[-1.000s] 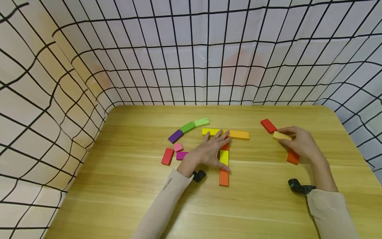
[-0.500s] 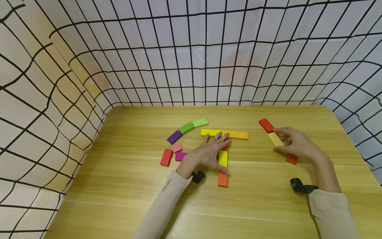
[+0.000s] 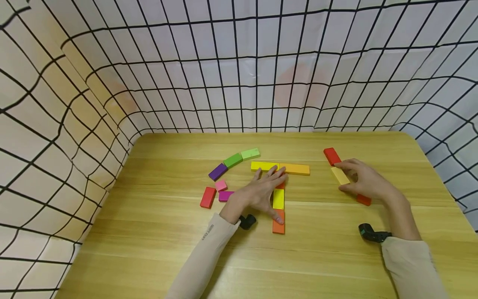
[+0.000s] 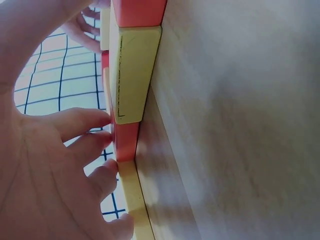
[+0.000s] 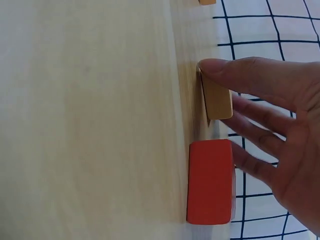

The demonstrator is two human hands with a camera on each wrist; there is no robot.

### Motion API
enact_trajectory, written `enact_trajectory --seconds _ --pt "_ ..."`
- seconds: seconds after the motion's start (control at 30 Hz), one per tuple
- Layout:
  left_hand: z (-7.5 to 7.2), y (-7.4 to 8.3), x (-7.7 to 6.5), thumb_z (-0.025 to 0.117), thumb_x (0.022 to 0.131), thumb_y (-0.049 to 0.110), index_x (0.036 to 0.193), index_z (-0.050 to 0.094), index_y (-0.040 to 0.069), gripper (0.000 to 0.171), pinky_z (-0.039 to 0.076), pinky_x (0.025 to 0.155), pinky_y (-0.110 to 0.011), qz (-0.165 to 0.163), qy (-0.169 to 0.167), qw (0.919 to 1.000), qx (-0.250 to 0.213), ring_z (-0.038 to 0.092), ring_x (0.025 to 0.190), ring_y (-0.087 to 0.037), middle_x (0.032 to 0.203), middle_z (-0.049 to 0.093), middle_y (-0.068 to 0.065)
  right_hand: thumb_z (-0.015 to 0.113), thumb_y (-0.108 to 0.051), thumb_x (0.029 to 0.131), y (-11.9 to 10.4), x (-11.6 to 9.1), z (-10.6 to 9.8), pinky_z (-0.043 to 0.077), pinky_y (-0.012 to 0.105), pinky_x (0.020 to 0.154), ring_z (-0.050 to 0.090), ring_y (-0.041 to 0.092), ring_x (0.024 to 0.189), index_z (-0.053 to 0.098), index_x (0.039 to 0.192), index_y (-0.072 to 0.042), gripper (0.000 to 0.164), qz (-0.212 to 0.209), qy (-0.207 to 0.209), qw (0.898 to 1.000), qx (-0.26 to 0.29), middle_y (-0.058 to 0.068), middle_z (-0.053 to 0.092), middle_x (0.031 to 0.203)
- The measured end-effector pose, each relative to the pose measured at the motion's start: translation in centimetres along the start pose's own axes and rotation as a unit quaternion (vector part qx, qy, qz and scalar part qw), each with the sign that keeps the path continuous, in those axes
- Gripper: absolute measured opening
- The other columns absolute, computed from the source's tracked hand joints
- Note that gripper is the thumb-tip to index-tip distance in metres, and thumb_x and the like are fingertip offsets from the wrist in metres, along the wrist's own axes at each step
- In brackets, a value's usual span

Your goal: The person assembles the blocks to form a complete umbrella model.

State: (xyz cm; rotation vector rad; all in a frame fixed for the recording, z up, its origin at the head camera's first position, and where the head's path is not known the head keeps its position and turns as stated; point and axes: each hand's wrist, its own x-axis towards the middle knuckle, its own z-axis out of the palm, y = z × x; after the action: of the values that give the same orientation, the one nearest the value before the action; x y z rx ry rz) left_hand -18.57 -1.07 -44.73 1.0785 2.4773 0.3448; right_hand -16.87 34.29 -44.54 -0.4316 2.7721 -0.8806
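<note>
In the head view my left hand [image 3: 257,195] lies spread over a T of blocks. Its fingertips rest at the yellow block [image 3: 261,166] of the crossbar, and the thumb touches the orange-red block [image 3: 278,227] at the stem's foot. Seen from the left wrist, the fingers are stretched along the row beside a yellow block [image 4: 135,75]. My right hand [image 3: 367,180] pinches a pale yellow block [image 3: 340,176] between thumb and fingers. That block's far end is right at a red block [image 3: 331,156]. An orange-red block [image 3: 364,199] sits partly hidden under the hand.
A curve of purple [image 3: 218,171], green [image 3: 233,160] and light green [image 3: 250,154] blocks lies at the back left. Below it are a pink block [image 3: 221,185], a magenta block [image 3: 225,196] and a red block [image 3: 208,197]. Black netting stands behind the table [image 3: 149,249].
The pale yellow block has turned from crosswise to slanted and shifted left, lining up with the red block. My left thumb has slid toward me along the stem.
</note>
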Motion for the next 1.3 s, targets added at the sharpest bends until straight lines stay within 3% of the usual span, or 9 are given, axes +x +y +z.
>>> enact_trajectory --seconds 0.1,0.27,0.57,0.77,1.03,1.3 --pt "0.1 0.0 0.1 0.088 0.066 0.069 0.168 0.009 0.017 0.139 -0.004 0.131 -0.057 0.001 0.002 1.0000 0.004 -0.009 0.163 -0.021 0.176 -0.006 0.001 0.080 -0.010 0.090 0.0 -0.1 0.1 0.043 0.070 0.104 0.047 0.052 0.134 0.046 0.152 -0.004 0.071 -0.001 -0.014 1.000 0.021 0.026 0.043 0.154" --pt "0.1 0.1 0.2 0.087 0.067 0.069 0.168 0.010 0.016 0.138 -0.003 0.131 -0.057 0.005 0.004 0.9999 0.011 -0.007 0.163 -0.022 0.176 -0.004 0.001 0.076 -0.001 0.090 0.0 -0.3 0.3 0.042 0.071 0.107 0.042 0.056 0.140 0.047 0.152 -0.003 0.068 -0.010 -0.019 0.999 0.024 0.027 0.039 0.158" --pt "0.2 -0.1 0.1 0.086 0.068 0.071 0.168 0.007 0.018 0.138 -0.004 0.131 -0.056 0.002 0.000 0.9998 0.018 -0.008 0.163 -0.020 0.176 -0.006 0.002 0.085 -0.038 0.086 -1.5 0.8 1.4 0.043 0.067 0.106 0.055 0.047 0.128 0.061 0.141 -0.005 0.069 0.020 0.050 0.998 0.015 0.022 0.056 0.145" --pt "0.1 -0.3 -0.1 0.086 0.067 0.071 0.168 0.007 0.018 0.139 -0.005 0.132 -0.054 -0.005 0.001 0.9999 0.015 -0.009 0.163 -0.018 0.176 -0.007 0.004 0.081 -0.040 0.091 -2.4 2.5 2.1 0.041 0.068 0.109 0.053 0.047 0.131 0.059 0.142 -0.003 0.067 0.020 0.075 0.997 0.009 0.023 0.056 0.145" --pt "0.2 -0.3 -0.1 0.085 0.067 0.072 0.168 0.007 0.018 0.138 -0.004 0.132 -0.055 -0.001 0.002 0.9998 0.018 -0.009 0.163 -0.018 0.176 -0.007 0.004 0.077 -0.036 0.095 -3.3 4.1 2.3 0.030 0.069 0.118 0.037 0.051 0.145 0.052 0.148 0.001 0.070 0.045 0.051 0.998 0.010 0.029 0.043 0.155" --pt "0.2 -0.3 0.0 0.084 0.068 0.072 0.168 0.009 0.018 0.137 -0.004 0.131 -0.056 0.000 0.000 0.9998 0.020 -0.009 0.163 -0.019 0.176 -0.006 0.002 0.076 -0.037 0.095 -3.6 5.1 2.5 0.024 0.072 0.119 0.028 0.054 0.148 0.047 0.152 0.000 0.073 0.065 0.040 0.997 0.018 0.029 0.037 0.160"
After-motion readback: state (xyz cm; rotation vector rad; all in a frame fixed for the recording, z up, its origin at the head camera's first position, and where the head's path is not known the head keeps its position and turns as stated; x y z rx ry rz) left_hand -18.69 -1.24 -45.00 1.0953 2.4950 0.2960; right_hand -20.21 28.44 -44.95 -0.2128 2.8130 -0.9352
